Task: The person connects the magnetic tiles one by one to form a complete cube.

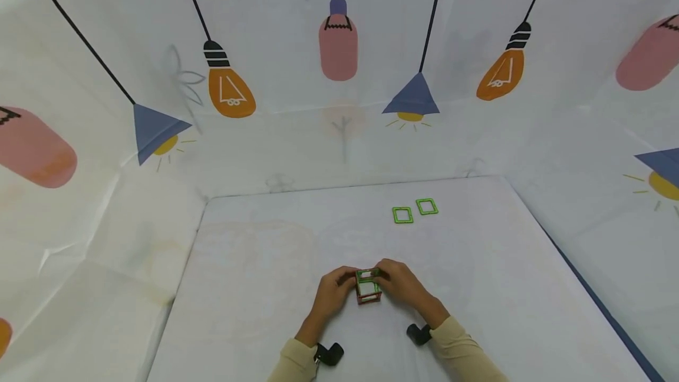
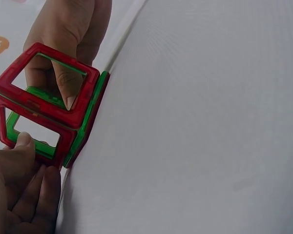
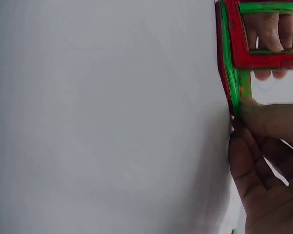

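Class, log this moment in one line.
left hand: grips red-green frame | right hand: grips same frame | two green squares: lying on table

frame box (image 1: 369, 295) about midway between left and right edges of worktop (image 1: 254, 287), well in from far edge; on it or just above, cannot tell. left hand (image 1: 332, 292) touching its left side, right hand (image 1: 400, 282) its right side, box between. behind box and to its right, near far edge, toward far right corner: two loose frames on worktop, apart but near each other; left loose frame (image 1: 402, 221) slightly nearer, right loose frame (image 1: 429, 213) closer to far edge. back sheet (image 1: 281, 152) rises behind far edge.
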Motion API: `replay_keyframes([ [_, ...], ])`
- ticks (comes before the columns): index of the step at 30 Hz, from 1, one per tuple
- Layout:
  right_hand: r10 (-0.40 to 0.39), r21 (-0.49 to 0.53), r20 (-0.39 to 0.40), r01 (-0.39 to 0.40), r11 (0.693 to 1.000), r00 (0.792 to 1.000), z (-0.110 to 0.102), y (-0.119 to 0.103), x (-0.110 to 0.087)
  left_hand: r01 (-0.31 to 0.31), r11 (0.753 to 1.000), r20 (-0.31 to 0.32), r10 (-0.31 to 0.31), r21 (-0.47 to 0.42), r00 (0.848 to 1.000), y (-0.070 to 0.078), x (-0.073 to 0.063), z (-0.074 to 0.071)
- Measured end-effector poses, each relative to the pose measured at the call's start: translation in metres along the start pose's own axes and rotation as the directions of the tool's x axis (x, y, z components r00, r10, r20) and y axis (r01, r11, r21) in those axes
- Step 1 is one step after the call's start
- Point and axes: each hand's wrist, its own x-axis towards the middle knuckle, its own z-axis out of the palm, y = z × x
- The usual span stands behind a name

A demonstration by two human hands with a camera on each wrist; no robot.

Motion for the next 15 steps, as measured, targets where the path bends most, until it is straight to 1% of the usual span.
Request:
replay_keyframes([
  [2, -0.005, 0.001, 0.021, 0.005, 1.0, 1.0, -0.003, 0.002, 0.0, 0.008, 1.0, -0.004, -0.008, -0.002, 1.0, -0.001, 0.0, 0.001],
  [4, 0.001, 0.011, 0.058, -0.002, 1.0, 0.998, -0.007, 0.004, 0.001, 0.02, 1.0, -0.01, -0.02, -0.005, 1.0, 0.0, -0.001, 0.002],
  [6, 0.028, 0.015, 0.095, -0.03, 0.999, 0.995, -0.012, 0.006, 0.002, 0.031, 0.999, -0.017, -0.031, -0.01, 0.999, 0.001, -0.001, 0.002],
  [7, 0.048, 0.017, 0.107, -0.051, 0.999, 0.993, -0.016, 0.008, 0.003, 0.026, 1.0, -0.02, -0.026, -0.007, 0.999, 0.001, -0.002, 0.002],
  [9, 0.114, 0.011, 0.122, -0.116, 0.993, 0.986, -0.024, 0.013, 0.006, 0.01, 1.0, -0.031, -0.01, -0.001, 0.999, 0.003, -0.002, 0.002],
  [11, 0.177, 0.004, 0.107, -0.178, 0.984, 0.978, -0.034, 0.022, 0.01, -0.009, 1.0, -0.043, 0.009, 0.009, 0.999, 0.002, -0.003, 0.001],
  [15, 0.288, -0.027, 0.024, -0.287, 0.957, 0.957, -0.055, 0.047, 0.027, -0.018, 1.0, -0.057, 0.018, 0.006, 0.998, 0.001, -0.004, 0.002],
])
